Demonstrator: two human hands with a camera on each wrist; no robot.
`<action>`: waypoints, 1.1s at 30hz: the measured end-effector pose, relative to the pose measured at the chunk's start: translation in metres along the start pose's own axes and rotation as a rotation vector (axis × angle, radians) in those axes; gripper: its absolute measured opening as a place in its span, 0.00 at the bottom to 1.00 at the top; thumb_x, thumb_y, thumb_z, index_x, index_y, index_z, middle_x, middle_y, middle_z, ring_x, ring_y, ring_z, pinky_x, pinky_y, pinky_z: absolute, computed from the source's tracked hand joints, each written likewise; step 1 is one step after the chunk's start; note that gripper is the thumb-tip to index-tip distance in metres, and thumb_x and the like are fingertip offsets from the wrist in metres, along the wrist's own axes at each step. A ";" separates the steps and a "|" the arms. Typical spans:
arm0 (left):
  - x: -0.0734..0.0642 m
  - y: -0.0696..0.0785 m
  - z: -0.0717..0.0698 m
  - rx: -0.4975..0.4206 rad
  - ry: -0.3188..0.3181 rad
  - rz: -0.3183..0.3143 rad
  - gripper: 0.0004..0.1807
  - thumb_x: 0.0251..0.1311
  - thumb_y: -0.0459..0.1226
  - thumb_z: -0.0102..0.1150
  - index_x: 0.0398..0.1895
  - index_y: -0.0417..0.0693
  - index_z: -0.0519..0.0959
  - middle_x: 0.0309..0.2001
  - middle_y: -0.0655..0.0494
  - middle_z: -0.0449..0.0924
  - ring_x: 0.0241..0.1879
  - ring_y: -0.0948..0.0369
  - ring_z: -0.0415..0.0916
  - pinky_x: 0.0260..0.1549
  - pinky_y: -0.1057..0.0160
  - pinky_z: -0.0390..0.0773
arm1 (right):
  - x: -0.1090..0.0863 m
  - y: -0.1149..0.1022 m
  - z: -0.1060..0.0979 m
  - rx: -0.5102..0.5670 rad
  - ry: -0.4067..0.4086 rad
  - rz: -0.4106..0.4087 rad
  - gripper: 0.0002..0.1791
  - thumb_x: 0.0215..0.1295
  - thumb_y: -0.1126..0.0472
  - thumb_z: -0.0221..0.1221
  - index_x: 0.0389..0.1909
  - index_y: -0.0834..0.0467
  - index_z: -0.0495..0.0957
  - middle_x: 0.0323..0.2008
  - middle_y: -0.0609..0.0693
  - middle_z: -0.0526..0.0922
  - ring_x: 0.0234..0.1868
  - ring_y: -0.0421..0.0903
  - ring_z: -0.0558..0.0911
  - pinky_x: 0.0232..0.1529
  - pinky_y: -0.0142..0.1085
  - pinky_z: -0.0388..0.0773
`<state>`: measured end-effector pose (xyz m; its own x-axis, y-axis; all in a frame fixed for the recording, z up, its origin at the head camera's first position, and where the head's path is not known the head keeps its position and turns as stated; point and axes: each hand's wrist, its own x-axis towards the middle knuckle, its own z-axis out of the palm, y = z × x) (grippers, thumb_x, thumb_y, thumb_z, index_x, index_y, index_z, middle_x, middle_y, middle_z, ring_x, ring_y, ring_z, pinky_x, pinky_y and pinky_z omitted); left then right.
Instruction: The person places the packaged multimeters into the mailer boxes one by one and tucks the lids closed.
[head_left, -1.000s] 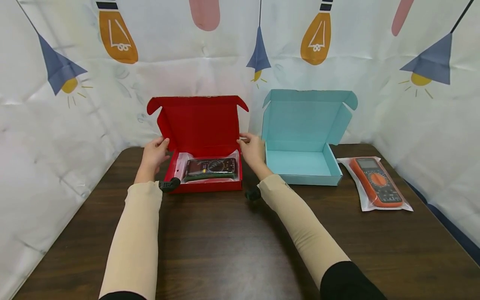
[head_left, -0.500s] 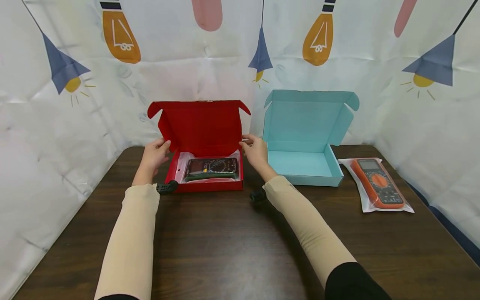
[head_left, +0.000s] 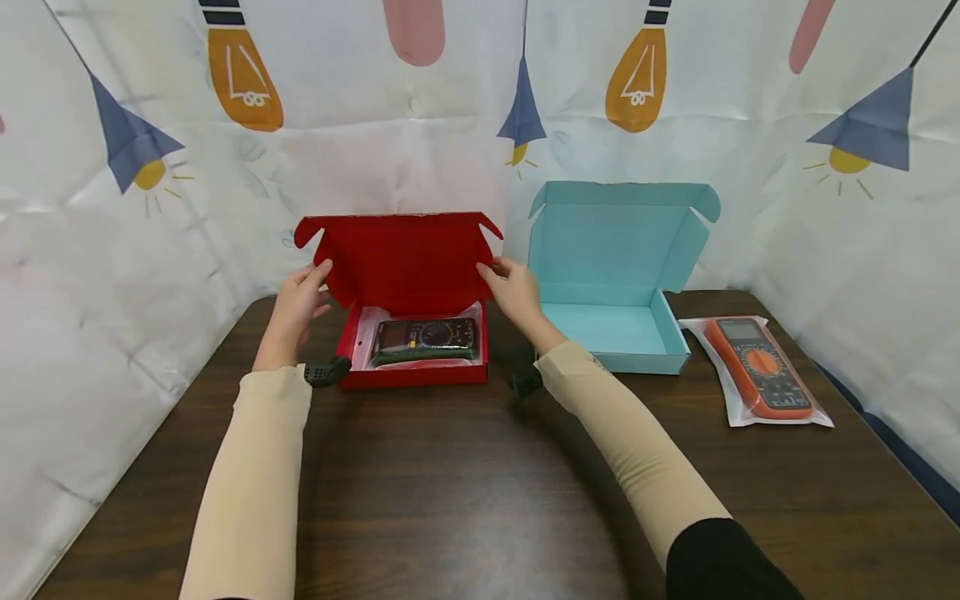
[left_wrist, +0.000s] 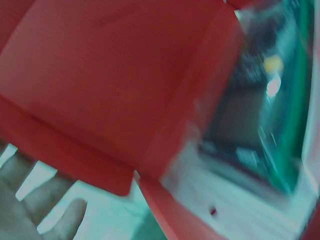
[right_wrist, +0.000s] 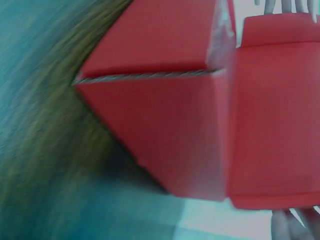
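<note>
A red cardboard box point(head_left: 416, 377) stands on the table with its lid point(head_left: 408, 260) raised and leaning back. Inside lies a dark multimeter point(head_left: 423, 335) with a green edge, in a clear plastic bag point(head_left: 363, 346). My left hand point(head_left: 295, 304) pinches the lid's left side flap; in the left wrist view its fingers point(left_wrist: 47, 197) show past that flap. On the opposite side, my right hand point(head_left: 517, 293) grips the right flap between thumb and fingers. Only a few right-hand fingertips point(right_wrist: 282, 227) show at the bottom of the right wrist view.
Just right of the red box, a light blue box point(head_left: 618, 362) stands with its lid up. An orange multimeter point(head_left: 761, 367) in a clear bag lies near the table's point(head_left: 450, 483) right edge. A patterned white cloth point(head_left: 420, 167) hangs behind.
The red lid's upper edge has come down and forward a little. Both hands have moved up along the lid's side flaps, and the multimeter stays in the box.
</note>
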<state>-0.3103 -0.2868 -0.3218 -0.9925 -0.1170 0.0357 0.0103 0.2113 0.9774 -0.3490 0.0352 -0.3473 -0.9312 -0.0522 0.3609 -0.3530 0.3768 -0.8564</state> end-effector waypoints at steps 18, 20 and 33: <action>-0.004 0.013 0.020 -0.332 0.023 0.126 0.37 0.79 0.47 0.44 0.83 0.45 0.47 0.81 0.44 0.50 0.77 0.44 0.54 0.74 0.48 0.53 | -0.001 -0.019 0.003 0.359 -0.073 0.085 0.31 0.77 0.49 0.57 0.74 0.60 0.69 0.69 0.57 0.74 0.64 0.55 0.77 0.61 0.52 0.76; -0.004 0.011 0.020 -0.361 0.019 0.140 0.36 0.79 0.47 0.42 0.83 0.46 0.48 0.80 0.43 0.51 0.76 0.46 0.55 0.75 0.51 0.53 | 0.000 -0.020 0.002 0.423 -0.085 0.107 0.30 0.78 0.49 0.55 0.74 0.60 0.69 0.70 0.58 0.72 0.66 0.55 0.76 0.62 0.54 0.75; -0.004 -0.002 0.018 -0.457 -0.086 0.190 0.34 0.79 0.42 0.37 0.84 0.51 0.46 0.80 0.50 0.54 0.76 0.51 0.54 0.74 0.55 0.53 | -0.003 -0.017 0.002 0.587 -0.139 0.137 0.27 0.81 0.57 0.52 0.75 0.63 0.65 0.72 0.60 0.69 0.73 0.54 0.68 0.69 0.54 0.67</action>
<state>-0.3087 -0.2693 -0.3280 -0.9743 -0.0330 0.2230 0.2246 -0.2283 0.9473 -0.3408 0.0275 -0.3346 -0.9607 -0.1746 0.2157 -0.1839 -0.1814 -0.9661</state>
